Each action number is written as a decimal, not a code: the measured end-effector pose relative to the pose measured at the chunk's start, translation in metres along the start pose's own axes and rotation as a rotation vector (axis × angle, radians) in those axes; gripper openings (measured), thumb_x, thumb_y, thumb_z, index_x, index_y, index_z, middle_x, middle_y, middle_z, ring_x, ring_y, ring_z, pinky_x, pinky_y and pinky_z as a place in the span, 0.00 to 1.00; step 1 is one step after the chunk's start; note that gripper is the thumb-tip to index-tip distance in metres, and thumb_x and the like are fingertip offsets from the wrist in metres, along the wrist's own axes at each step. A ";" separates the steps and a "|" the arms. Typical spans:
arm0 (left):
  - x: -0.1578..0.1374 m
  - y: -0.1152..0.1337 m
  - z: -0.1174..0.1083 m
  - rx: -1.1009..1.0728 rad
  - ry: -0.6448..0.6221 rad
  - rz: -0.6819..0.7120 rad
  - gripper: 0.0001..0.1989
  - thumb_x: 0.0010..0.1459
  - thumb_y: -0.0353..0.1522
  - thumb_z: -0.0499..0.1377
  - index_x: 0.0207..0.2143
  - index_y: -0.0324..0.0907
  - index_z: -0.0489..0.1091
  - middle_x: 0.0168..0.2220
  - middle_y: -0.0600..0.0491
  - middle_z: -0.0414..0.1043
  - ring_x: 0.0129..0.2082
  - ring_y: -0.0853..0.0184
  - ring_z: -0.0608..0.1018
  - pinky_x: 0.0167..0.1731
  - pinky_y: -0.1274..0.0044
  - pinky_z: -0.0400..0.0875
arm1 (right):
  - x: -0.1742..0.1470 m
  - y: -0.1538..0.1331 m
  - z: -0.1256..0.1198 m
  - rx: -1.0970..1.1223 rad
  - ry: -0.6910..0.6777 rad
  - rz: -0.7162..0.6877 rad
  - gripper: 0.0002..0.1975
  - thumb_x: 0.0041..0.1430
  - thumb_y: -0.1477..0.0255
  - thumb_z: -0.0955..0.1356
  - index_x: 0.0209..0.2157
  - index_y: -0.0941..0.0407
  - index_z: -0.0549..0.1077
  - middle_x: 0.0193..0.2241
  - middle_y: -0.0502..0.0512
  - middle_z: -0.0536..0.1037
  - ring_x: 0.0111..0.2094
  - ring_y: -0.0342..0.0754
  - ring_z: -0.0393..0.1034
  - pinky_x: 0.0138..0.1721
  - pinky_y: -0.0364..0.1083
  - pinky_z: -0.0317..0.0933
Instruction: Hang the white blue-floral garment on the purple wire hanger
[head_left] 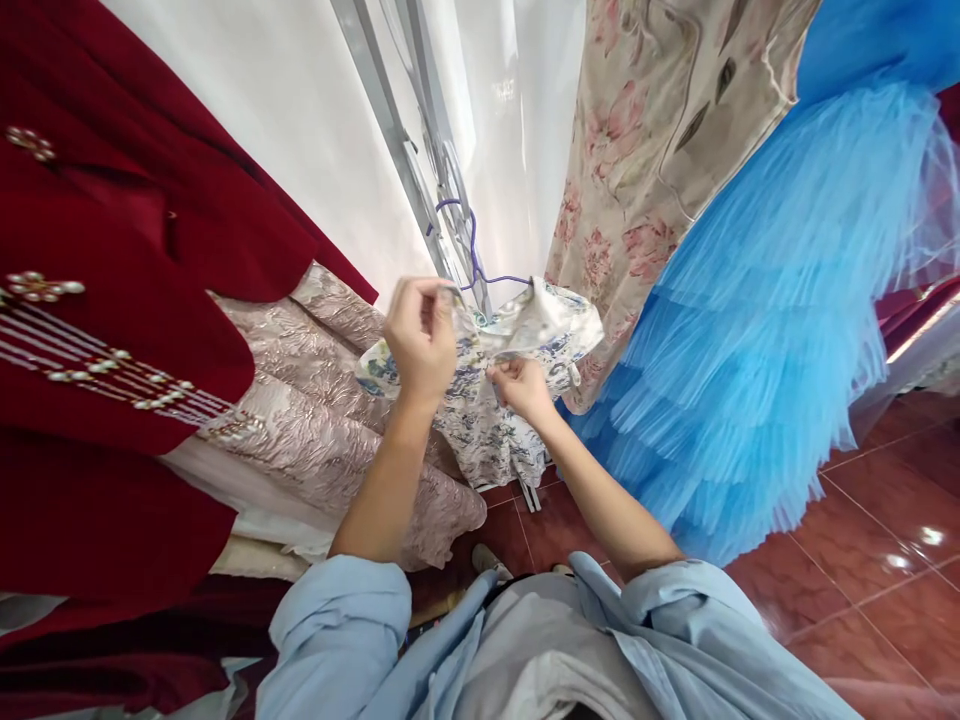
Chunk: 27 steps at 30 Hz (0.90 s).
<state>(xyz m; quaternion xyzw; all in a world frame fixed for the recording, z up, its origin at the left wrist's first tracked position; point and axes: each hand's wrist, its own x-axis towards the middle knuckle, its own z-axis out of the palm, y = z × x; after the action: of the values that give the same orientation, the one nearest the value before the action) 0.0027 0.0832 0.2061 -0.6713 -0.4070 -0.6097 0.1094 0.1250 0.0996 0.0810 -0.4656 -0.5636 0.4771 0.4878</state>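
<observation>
I have both hands up at a small floral garment [495, 440], white with blue and yellow print, which hangs from a purple hanger [474, 245] on a grey metal stand [384, 100] in front of me. The right hand [519, 388] is pinching the cloth at the garment's front, just below the collar [551, 318]. The left hand [422, 335] is raised at the collar's left side with its fingers bent; it is blurred, so I cannot tell whether they have the edge between them.

To my left I see a dark red garment [97, 210] with pearl-like beads, and a pink textured skirt [337, 390] beside it. On my right hangs a beige garment [607, 150] with pink flowers, and next to it a layered blue tulle dress [735, 320]. White drapery [255, 80] fills the back — red floor tiles [847, 540] show below. Light blue sleeves [341, 600] are rolled up both arms.
</observation>
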 end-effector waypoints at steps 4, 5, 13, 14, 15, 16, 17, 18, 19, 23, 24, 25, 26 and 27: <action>0.027 -0.025 -0.032 -0.055 0.097 -0.057 0.07 0.68 0.32 0.56 0.39 0.38 0.71 0.36 0.51 0.72 0.37 0.70 0.73 0.37 0.77 0.68 | -0.038 0.083 -0.002 -0.201 0.008 0.150 0.13 0.56 0.64 0.68 0.21 0.55 0.68 0.12 0.47 0.68 0.16 0.43 0.63 0.23 0.41 0.55; 0.032 -0.040 -0.045 -0.078 0.106 -0.094 0.07 0.67 0.31 0.57 0.37 0.37 0.71 0.35 0.51 0.71 0.35 0.70 0.72 0.36 0.77 0.67 | -0.051 0.103 -0.005 -0.192 0.019 0.214 0.14 0.55 0.62 0.68 0.22 0.55 0.68 0.12 0.47 0.67 0.16 0.43 0.63 0.22 0.41 0.54; -0.008 -0.117 -0.129 -0.284 0.172 -0.688 0.22 0.58 0.49 0.61 0.37 0.43 0.57 0.31 0.57 0.59 0.30 0.71 0.66 0.42 0.68 0.73 | -0.124 0.174 -0.025 0.021 -0.024 0.275 0.19 0.55 0.53 0.67 0.26 0.55 0.66 0.15 0.46 0.66 0.14 0.43 0.60 0.19 0.42 0.55; -0.020 -0.103 -0.121 -0.205 0.114 -0.646 0.24 0.58 0.51 0.61 0.41 0.43 0.59 0.37 0.52 0.64 0.36 0.67 0.70 0.45 0.66 0.72 | -0.127 0.176 -0.024 0.054 -0.052 0.272 0.19 0.54 0.52 0.67 0.27 0.55 0.67 0.15 0.46 0.66 0.15 0.42 0.60 0.19 0.42 0.54; -0.032 -0.085 -0.110 -0.104 0.059 -0.564 0.25 0.58 0.51 0.62 0.46 0.43 0.60 0.46 0.47 0.66 0.45 0.62 0.71 0.50 0.64 0.70 | -0.129 0.179 -0.022 0.079 -0.083 0.268 0.19 0.54 0.52 0.68 0.27 0.55 0.67 0.16 0.45 0.66 0.15 0.42 0.59 0.18 0.42 0.53; -0.043 -0.067 -0.097 0.027 0.020 -0.454 0.29 0.57 0.49 0.63 0.52 0.43 0.60 0.54 0.43 0.64 0.53 0.58 0.69 0.57 0.62 0.66 | -0.131 0.180 -0.021 0.093 -0.114 0.263 0.19 0.54 0.52 0.69 0.28 0.55 0.68 0.16 0.45 0.66 0.15 0.42 0.59 0.18 0.42 0.53; -0.052 -0.050 -0.082 0.158 -0.009 -0.360 0.34 0.54 0.47 0.67 0.57 0.43 0.59 0.60 0.40 0.60 0.60 0.53 0.65 0.62 0.59 0.60 | -0.133 0.182 -0.020 0.100 -0.143 0.254 0.19 0.54 0.53 0.69 0.28 0.55 0.68 0.16 0.45 0.66 0.16 0.42 0.59 0.19 0.41 0.52; -0.059 -0.036 -0.068 0.264 -0.033 -0.300 0.39 0.52 0.43 0.69 0.61 0.42 0.57 0.64 0.39 0.55 0.65 0.49 0.59 0.66 0.57 0.54 | -0.135 0.183 -0.019 0.102 -0.170 0.246 0.19 0.54 0.53 0.69 0.27 0.55 0.68 0.16 0.45 0.66 0.16 0.41 0.58 0.19 0.41 0.51; -0.064 -0.028 -0.056 0.345 -0.036 -0.266 0.42 0.51 0.39 0.70 0.64 0.42 0.55 0.66 0.37 0.52 0.68 0.47 0.55 0.68 0.56 0.48 | -0.138 0.184 -0.018 0.097 -0.194 0.240 0.18 0.54 0.54 0.69 0.27 0.55 0.67 0.15 0.44 0.66 0.16 0.41 0.58 0.19 0.41 0.50; -0.070 -0.041 -0.043 0.340 0.003 -0.318 0.32 0.55 0.25 0.57 0.64 0.37 0.61 0.66 0.37 0.58 0.69 0.52 0.59 0.70 0.62 0.49 | -0.157 0.187 -0.024 0.038 -0.249 0.239 0.16 0.58 0.56 0.67 0.28 0.55 0.68 0.14 0.44 0.66 0.15 0.41 0.59 0.21 0.41 0.52; -0.072 -0.051 -0.047 0.294 0.013 -0.349 0.29 0.55 0.24 0.54 0.61 0.37 0.66 0.64 0.39 0.63 0.68 0.54 0.62 0.70 0.65 0.51 | -0.162 0.188 -0.026 0.027 -0.260 0.229 0.15 0.58 0.57 0.67 0.29 0.56 0.69 0.15 0.44 0.66 0.15 0.41 0.59 0.21 0.41 0.52; -0.074 -0.061 -0.053 0.240 0.030 -0.394 0.26 0.55 0.23 0.52 0.57 0.37 0.70 0.60 0.40 0.68 0.66 0.56 0.66 0.68 0.67 0.55 | -0.167 0.187 -0.028 0.020 -0.271 0.214 0.15 0.59 0.58 0.68 0.30 0.56 0.70 0.15 0.44 0.66 0.16 0.41 0.59 0.21 0.41 0.52; -0.076 -0.071 -0.059 0.175 0.063 -0.460 0.23 0.55 0.24 0.51 0.52 0.37 0.73 0.56 0.42 0.73 0.62 0.57 0.71 0.66 0.67 0.59 | -0.171 0.186 -0.030 0.020 -0.286 0.198 0.14 0.59 0.59 0.68 0.30 0.56 0.70 0.15 0.43 0.66 0.16 0.41 0.59 0.22 0.41 0.52; -0.078 -0.079 -0.064 0.096 0.113 -0.546 0.20 0.54 0.25 0.51 0.47 0.37 0.75 0.51 0.43 0.77 0.58 0.57 0.75 0.63 0.67 0.64 | -0.174 0.184 -0.031 0.023 -0.301 0.187 0.13 0.60 0.60 0.68 0.30 0.56 0.70 0.15 0.43 0.66 0.17 0.41 0.59 0.22 0.41 0.52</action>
<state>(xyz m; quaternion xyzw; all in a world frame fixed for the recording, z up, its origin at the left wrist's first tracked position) -0.0924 0.0606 0.1223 -0.4956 -0.5946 -0.6331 -0.0046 0.1825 -0.0496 -0.1176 -0.4336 -0.5790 0.5910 0.3570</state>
